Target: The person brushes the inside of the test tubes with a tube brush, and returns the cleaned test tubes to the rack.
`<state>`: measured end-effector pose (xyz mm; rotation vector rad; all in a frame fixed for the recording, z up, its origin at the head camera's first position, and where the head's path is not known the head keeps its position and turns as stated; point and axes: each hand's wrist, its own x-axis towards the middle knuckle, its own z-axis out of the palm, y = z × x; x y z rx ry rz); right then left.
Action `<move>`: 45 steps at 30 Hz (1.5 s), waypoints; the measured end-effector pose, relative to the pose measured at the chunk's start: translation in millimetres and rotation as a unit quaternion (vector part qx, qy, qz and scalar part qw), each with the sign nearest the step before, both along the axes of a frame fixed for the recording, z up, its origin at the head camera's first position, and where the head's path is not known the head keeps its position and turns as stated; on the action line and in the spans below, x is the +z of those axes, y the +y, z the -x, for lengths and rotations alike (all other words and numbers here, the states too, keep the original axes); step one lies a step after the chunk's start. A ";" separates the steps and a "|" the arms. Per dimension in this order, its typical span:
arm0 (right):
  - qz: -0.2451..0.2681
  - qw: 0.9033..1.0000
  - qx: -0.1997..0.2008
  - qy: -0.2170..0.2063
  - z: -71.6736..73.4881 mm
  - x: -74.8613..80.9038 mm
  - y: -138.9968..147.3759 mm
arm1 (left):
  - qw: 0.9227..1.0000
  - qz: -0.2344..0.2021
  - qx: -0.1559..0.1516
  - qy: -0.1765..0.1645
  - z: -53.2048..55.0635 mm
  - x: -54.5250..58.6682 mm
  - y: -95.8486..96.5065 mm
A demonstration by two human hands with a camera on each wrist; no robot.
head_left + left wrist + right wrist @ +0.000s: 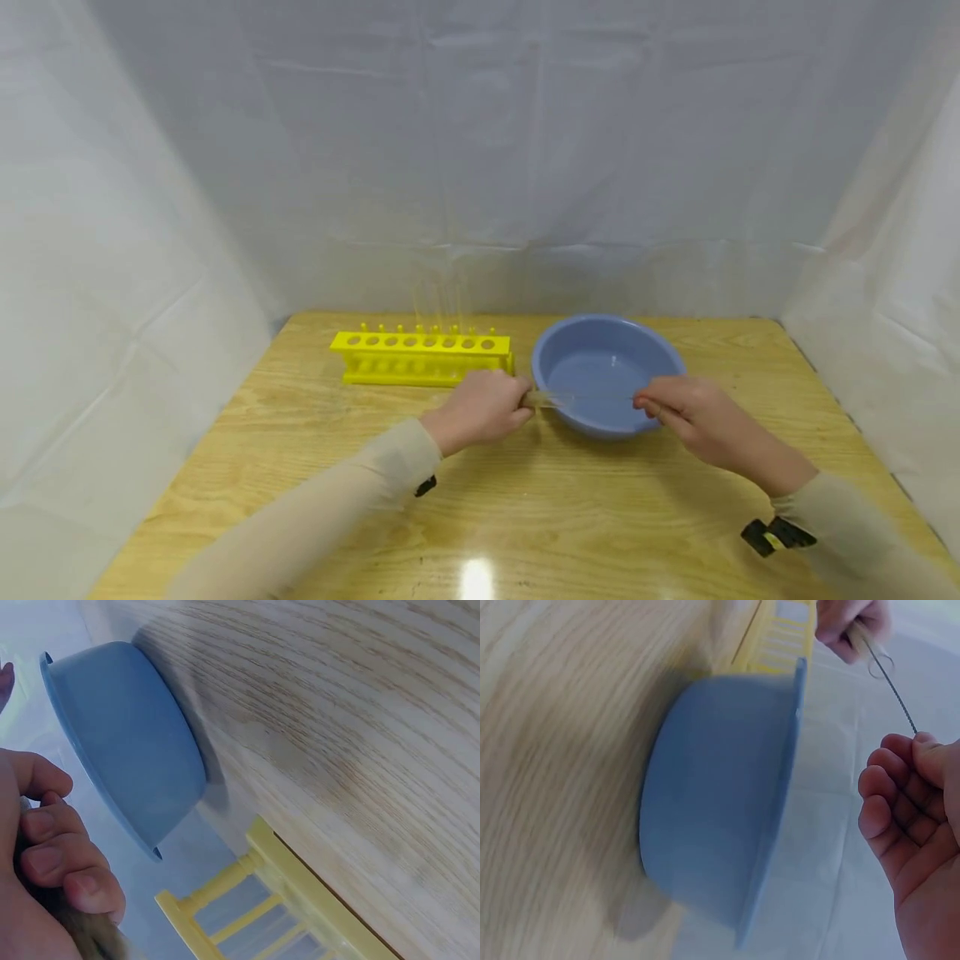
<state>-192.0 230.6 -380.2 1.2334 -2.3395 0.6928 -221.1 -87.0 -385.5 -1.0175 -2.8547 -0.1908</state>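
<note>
The test-tube rack (422,352) on the left is bright yellow, the basin (585,321) plain blue. The table (465,500) is yellow-brown with streaked grain; the far sheeting (480,150) is greyish white. Both 2 sleeves (322,508) are pale beige. The brush's wire stem (891,684) is dark grey, finely spiralled.

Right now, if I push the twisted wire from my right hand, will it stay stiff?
Probably fairly stiff: the twisted wire runs straight out from the right hand without sagging. It is thin, though, so a hard push might bow it. Its ridged twist should give the fingers some grip.
</note>
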 end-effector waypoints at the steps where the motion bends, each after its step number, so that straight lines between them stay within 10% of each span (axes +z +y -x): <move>1: -0.002 1.000 0.001 -0.001 0.7 -1.7 -3.1 | 1.000 0.000 0.001 0.002 -0.2 -0.4 0.8; 15: 0.008 0.999 0.035 -0.023 8.7 -5.8 -35.3 | 1.000 0.005 0.011 0.019 -5.8 -0.4 12.0; 19: 0.025 0.994 0.022 -0.103 4.1 -2.1 -36.0 | 0.999 0.003 0.003 0.039 -6.5 -0.3 12.0; 27: 0.106 0.955 0.027 -0.276 -4.7 3.2 -42.2 | 0.996 0.013 0.000 0.086 -7.5 0.0 11.3; 45: 0.149 0.944 0.014 -0.295 1.3 1.2 -46.4 | 0.995 0.005 -0.015 0.102 -5.2 2.6 8.2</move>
